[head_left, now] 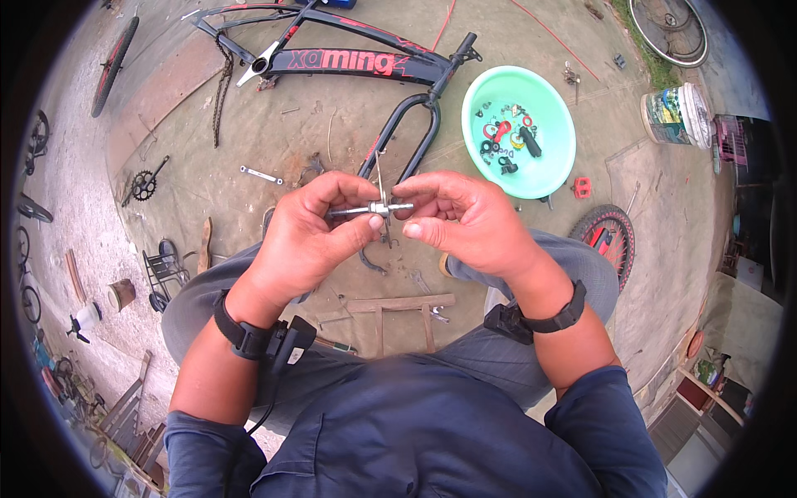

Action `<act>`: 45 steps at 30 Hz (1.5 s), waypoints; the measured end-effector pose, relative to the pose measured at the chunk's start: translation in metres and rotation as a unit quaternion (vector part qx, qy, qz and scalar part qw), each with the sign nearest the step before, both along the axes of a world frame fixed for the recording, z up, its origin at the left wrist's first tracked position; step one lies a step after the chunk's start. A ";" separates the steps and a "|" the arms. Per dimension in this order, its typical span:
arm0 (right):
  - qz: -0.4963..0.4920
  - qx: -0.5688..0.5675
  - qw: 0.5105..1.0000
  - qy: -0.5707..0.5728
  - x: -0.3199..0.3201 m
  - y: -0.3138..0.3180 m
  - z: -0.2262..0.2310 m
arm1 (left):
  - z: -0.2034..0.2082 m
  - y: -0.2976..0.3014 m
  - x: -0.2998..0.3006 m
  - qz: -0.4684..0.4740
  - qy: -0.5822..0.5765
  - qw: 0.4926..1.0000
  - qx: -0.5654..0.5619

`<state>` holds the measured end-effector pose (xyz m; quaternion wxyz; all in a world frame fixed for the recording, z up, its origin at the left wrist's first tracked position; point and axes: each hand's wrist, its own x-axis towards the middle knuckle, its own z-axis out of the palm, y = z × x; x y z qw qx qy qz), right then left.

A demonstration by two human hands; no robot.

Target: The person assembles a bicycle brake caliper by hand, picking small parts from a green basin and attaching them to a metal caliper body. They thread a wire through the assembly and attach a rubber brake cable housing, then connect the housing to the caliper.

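Observation:
My left hand pinches a slim metal axle between thumb and fingers, just in front of my knees. A nut-like collar sits around the axle, and its narrower end points toward my right hand. That hand's thumb and forefinger are apart, its other fingers curled close behind the axle's tip; whether they touch it I cannot tell. A thin pale strip stands up beside the collar; what it belongs to is unclear. Beyond my hands lies a dark bicycle frame with a fork.
A mint-green basin with small bike parts stands right of the fork. A wrench, a crankset and a chain lie to the left. A red-rimmed wheel, a red pedal and a bucket are right. A wooden stool sits between my legs.

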<state>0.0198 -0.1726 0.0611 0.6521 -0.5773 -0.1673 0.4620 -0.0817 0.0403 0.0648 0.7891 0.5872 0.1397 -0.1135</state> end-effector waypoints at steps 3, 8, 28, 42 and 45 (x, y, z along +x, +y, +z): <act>-0.002 -0.010 1.000 0.002 -0.003 0.003 -0.005 | -0.001 -0.003 0.000 -0.007 -0.011 1.000 0.025; -0.021 0.001 1.000 0.005 -0.009 0.004 -0.010 | -0.002 -0.005 0.000 -0.023 -0.017 0.997 0.076; -0.027 -0.016 0.999 -0.027 -0.011 0.005 -0.011 | -0.005 -0.008 -0.002 -0.008 -0.052 0.989 0.142; -0.034 -0.022 0.998 -0.045 -0.011 0.005 -0.012 | -0.008 -0.009 -0.001 0.002 -0.076 0.989 0.129; -0.033 -0.021 0.998 -0.044 -0.010 0.006 -0.012 | -0.008 -0.007 -0.001 -0.017 -0.071 0.987 0.142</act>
